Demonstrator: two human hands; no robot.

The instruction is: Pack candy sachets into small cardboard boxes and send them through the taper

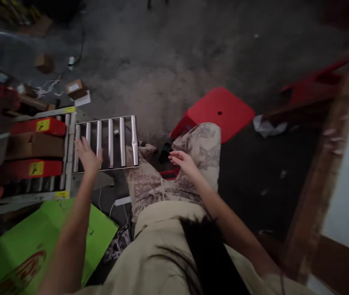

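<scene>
My left hand (87, 156) is over the left end of a short roller conveyor (116, 143), fingers spread and nothing in it. Whether it touches the metal rollers I cannot tell. Beyond its fingertips, a brown cardboard box (48, 145) sits between two red guides (51, 126) with yellow labels in the machine. My right hand (184, 160) hangs above my lap, slightly curled with the fingers apart, holding nothing. Close by it are my patterned trousers (203, 147) and a red plastic stool (223, 112).
A bright green sheet (96, 221) lies below the machine at left. Small cardboard boxes (76, 89), cables and paper scraps lie on the dark floor (168, 61). To the right stand another red stool (331, 80) and a wooden-edged table (318, 184). A white power strip (122, 201) is beneath the conveyor.
</scene>
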